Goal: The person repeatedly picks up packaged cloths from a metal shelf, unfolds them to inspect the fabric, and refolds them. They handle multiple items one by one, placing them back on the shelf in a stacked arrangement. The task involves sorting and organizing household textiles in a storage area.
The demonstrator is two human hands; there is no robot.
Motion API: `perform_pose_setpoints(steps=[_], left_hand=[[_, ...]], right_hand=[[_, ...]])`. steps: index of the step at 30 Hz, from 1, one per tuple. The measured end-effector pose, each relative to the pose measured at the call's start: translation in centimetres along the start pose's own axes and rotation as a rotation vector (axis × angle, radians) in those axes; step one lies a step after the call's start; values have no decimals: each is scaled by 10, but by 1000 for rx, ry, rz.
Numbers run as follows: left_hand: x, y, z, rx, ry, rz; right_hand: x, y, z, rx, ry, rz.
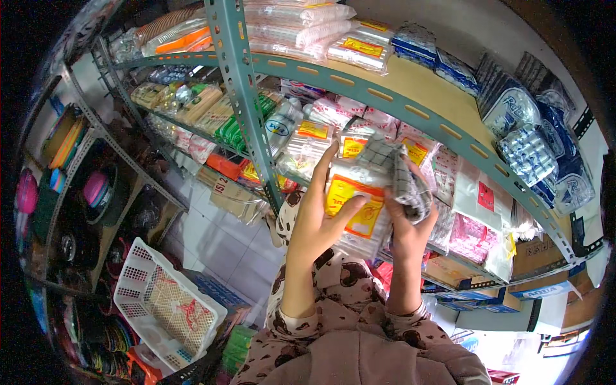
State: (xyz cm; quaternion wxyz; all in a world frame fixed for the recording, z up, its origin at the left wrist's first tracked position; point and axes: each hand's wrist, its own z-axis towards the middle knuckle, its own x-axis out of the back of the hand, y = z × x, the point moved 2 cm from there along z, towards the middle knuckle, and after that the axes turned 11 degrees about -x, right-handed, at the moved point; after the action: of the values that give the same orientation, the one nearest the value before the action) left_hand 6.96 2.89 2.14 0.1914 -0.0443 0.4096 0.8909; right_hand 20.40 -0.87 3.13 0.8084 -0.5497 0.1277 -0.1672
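Observation:
Both hands are raised before the shelf in the middle of the head view. My left hand (320, 224) holds the left side of a clear plastic packet (356, 207) with a yellow and red label, its thumb lying over the front. My right hand (409, 226) grips a crumpled grey checked cloth (411, 187) and also touches the packet's right edge. Part of the cloth spreads behind the packet's top. Close behind them, similar packets with yellow labels (313, 139) lie on the middle shelf.
A green perforated metal post (243, 96) and shelf edge (375, 94) stand close ahead. Plastic-wrapped goods (512, 110) fill the upper right. At lower left is a white plastic basket (139, 313); racks with bowls (98, 187) stand left. Cardboard boxes (447, 272) sit under the shelf.

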Motion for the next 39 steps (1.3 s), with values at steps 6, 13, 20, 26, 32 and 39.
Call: perform_pose_setpoints(steps=[6, 13, 20, 26, 32, 39], left_hand=[[8, -9, -5, 196, -77, -33], [3, -18, -8, 197, 1, -71], [3, -13, -2, 148, 300, -82], [0, -12, -7, 139, 260, -10], [7, -26, -8, 41, 365, -106], [11, -40, -5, 66, 698, -258]], right_hand=[[8, 9, -5, 207, 154, -133], [6, 10, 1, 372, 253, -220], [7, -9, -14, 303, -61, -362], [-21, -6, -8, 262, -138, -675], [-17, -2, 3, 136, -175, -537], [-14, 16, -6, 152, -196, -433]])
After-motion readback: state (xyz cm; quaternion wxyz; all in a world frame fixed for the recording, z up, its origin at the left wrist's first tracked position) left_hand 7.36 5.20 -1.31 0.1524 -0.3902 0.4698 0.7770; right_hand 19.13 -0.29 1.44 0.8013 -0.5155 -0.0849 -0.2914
